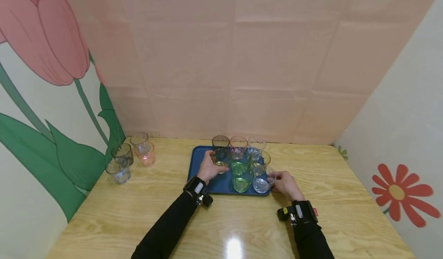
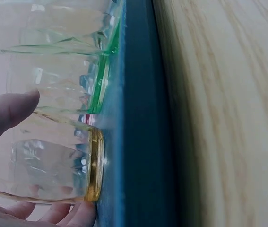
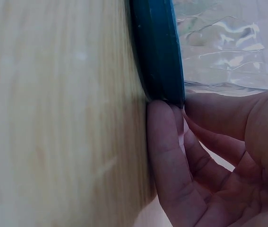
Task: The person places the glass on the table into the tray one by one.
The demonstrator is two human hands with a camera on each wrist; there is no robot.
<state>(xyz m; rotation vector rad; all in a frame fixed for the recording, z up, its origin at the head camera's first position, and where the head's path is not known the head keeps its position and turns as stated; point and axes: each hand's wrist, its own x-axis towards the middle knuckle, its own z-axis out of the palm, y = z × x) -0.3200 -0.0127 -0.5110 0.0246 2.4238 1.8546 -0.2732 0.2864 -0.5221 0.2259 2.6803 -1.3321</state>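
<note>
A blue tray [image 1: 196, 162] lies on the wooden table and bears several drinking glasses. My left hand [image 1: 209, 169] is around an amber glass [image 2: 95, 165] at the tray's left side, thumb on one side and fingers on the other. The base of that glass is on or just above the tray; I cannot tell which. Beside it stands a green glass [image 1: 241, 181]. My right hand [image 1: 286, 184] pinches the tray's front right corner between thumb and fingers, close to a clear glass [image 1: 261, 185].
At the tray's back stand a dark glass [image 1: 220, 140], a pink glass [image 1: 238, 145] and a clear one. A separate group on the table's left holds a pink glass [image 1: 147, 157], a dark glass [image 1: 122, 153] and clear ones. A wall [image 1: 228, 78] rises behind the table.
</note>
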